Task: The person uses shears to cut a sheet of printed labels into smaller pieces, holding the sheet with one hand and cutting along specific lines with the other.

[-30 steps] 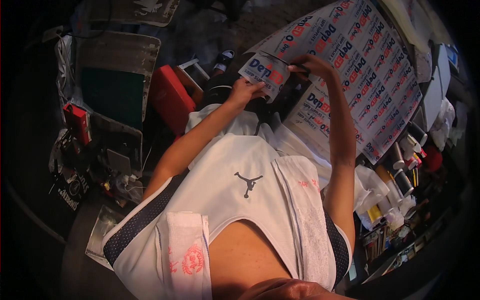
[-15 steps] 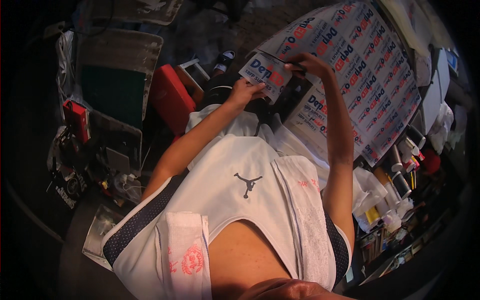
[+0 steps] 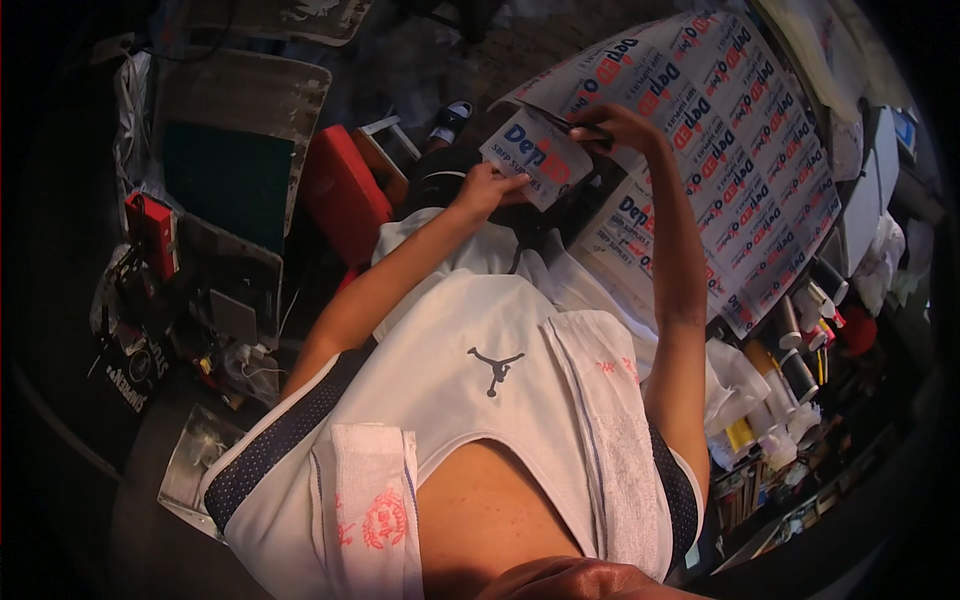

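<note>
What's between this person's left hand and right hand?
The head view shows a small printed sheet, gripped by the left hand, and what look like scissors in the right hand, along the sheet's upper edge.

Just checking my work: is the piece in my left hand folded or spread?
Spread: the piece shows its printed face beyond the left hand, with no fold visible.

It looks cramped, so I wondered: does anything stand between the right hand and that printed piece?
Only the dark scissors in the right hand, by the printed piece; the left hand holds that directly.
</note>
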Demonstrator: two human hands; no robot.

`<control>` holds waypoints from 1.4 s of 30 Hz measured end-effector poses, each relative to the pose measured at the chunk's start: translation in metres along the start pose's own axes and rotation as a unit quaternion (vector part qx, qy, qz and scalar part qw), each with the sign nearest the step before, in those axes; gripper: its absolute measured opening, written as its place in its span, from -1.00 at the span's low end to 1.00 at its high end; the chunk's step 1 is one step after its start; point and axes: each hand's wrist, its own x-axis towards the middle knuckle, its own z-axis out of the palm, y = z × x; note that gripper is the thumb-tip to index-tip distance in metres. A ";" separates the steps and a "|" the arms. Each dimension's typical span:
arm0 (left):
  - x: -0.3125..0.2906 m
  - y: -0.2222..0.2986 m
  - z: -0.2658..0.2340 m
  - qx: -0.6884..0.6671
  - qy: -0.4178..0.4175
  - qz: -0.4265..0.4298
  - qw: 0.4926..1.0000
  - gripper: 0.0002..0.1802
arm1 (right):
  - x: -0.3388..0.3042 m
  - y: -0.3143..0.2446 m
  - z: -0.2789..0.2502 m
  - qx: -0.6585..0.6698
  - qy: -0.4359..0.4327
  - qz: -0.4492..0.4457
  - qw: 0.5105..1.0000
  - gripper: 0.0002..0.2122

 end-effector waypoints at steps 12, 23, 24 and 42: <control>-0.006 -0.005 -0.020 0.018 -0.014 -0.057 0.998 -0.64 | 0.017 -0.012 -0.027 -0.063 -0.088 0.012 0.994 -0.51; -0.010 0.023 -0.038 0.089 -0.059 -0.088 0.990 -0.57 | 0.002 -0.015 -0.036 -0.034 -0.045 -0.030 0.998 -0.51; -0.010 0.032 -0.034 0.106 -0.069 -0.088 0.988 -0.57 | -0.009 -0.011 -0.035 -0.023 0.005 -0.059 0.998 -0.50; 0.023 0.031 0.218 0.551 -0.493 -0.231 0.632 -0.67 | -0.194 0.047 0.385 0.447 0.705 -0.131 0.535 -0.35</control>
